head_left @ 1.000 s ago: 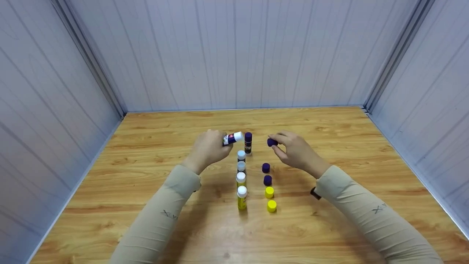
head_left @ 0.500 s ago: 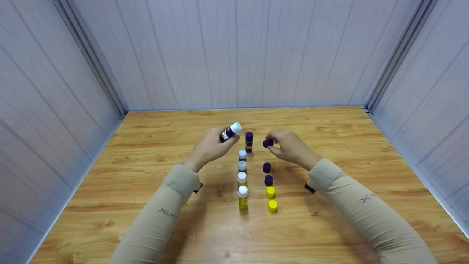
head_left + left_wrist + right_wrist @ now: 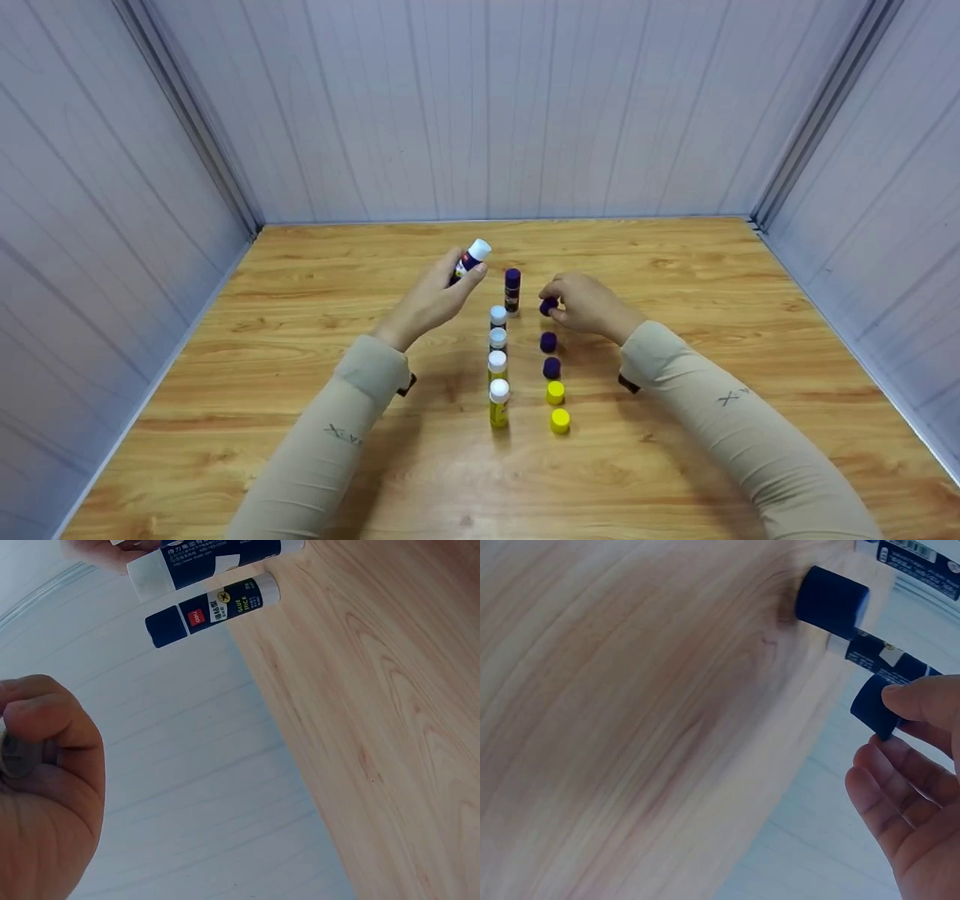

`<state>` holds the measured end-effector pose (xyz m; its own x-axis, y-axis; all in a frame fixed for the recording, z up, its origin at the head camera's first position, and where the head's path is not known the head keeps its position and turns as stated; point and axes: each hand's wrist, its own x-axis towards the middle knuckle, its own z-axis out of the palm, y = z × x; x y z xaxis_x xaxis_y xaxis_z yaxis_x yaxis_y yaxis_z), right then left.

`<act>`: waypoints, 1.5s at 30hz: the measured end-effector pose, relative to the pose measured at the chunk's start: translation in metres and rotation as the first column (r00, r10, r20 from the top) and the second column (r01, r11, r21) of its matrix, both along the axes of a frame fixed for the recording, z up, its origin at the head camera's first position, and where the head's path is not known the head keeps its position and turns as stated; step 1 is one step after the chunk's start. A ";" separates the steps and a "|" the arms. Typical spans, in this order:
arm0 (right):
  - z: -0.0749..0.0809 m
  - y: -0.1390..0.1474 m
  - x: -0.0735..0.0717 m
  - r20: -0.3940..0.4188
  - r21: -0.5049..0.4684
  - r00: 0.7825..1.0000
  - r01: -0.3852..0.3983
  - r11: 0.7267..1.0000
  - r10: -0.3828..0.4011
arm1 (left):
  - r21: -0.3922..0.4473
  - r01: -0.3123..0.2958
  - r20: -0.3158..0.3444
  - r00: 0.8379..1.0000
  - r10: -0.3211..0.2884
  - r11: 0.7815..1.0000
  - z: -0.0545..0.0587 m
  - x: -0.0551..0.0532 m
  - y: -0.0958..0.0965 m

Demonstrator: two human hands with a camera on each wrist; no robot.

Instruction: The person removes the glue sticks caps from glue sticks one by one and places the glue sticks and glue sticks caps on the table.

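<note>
My left hand (image 3: 433, 301) grips a dark blue glue stick (image 3: 470, 261), tilted, its bare white end pointing up. In the left wrist view the fingers curl round the stick's greyish end (image 3: 21, 755). My right hand (image 3: 594, 306) pinches a dark blue cap (image 3: 874, 705) between thumb and fingertips, close over the table at the far end of a row of caps. The nearest dark blue cap (image 3: 548, 342) stands just this side of it. Between the hands, a capped dark blue glue stick (image 3: 512, 291) stands upright.
Several uncapped glue sticks stand in a line toward me, the nearest a yellow one (image 3: 499, 405). To their right runs the row of caps, including another dark blue cap (image 3: 552, 368) and two yellow caps (image 3: 560, 421). Pale panel walls (image 3: 480, 112) enclose the wooden table (image 3: 300, 300).
My right hand has moved left and nearer me, bringing the cap down in line with the cap row. My left hand has turned its glue stick more upright and shifted slightly away from me.
</note>
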<state>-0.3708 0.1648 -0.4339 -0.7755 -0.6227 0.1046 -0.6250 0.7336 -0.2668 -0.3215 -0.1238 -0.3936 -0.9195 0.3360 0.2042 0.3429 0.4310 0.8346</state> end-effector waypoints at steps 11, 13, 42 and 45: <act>-0.009 -0.005 -0.008 0.053 0.076 0.999 0.005 0.997 -0.009 | 0.051 0.028 0.059 0.998 -0.031 0.998 -0.002 0.000 0.002; -0.009 -0.006 -0.010 0.061 0.092 0.998 0.001 0.996 -0.007 | 0.037 0.029 0.046 0.998 -0.031 0.999 -0.003 0.000 0.002; -0.009 -0.013 -0.010 0.100 0.121 0.995 -0.001 0.993 -0.011 | 0.100 -0.022 -0.096 0.995 0.032 0.995 -0.012 -0.018 0.005; -0.007 -0.015 -0.010 0.096 0.134 0.995 0.008 0.991 -0.021 | 0.113 -0.068 -0.093 0.993 0.079 0.991 -0.013 -0.022 0.005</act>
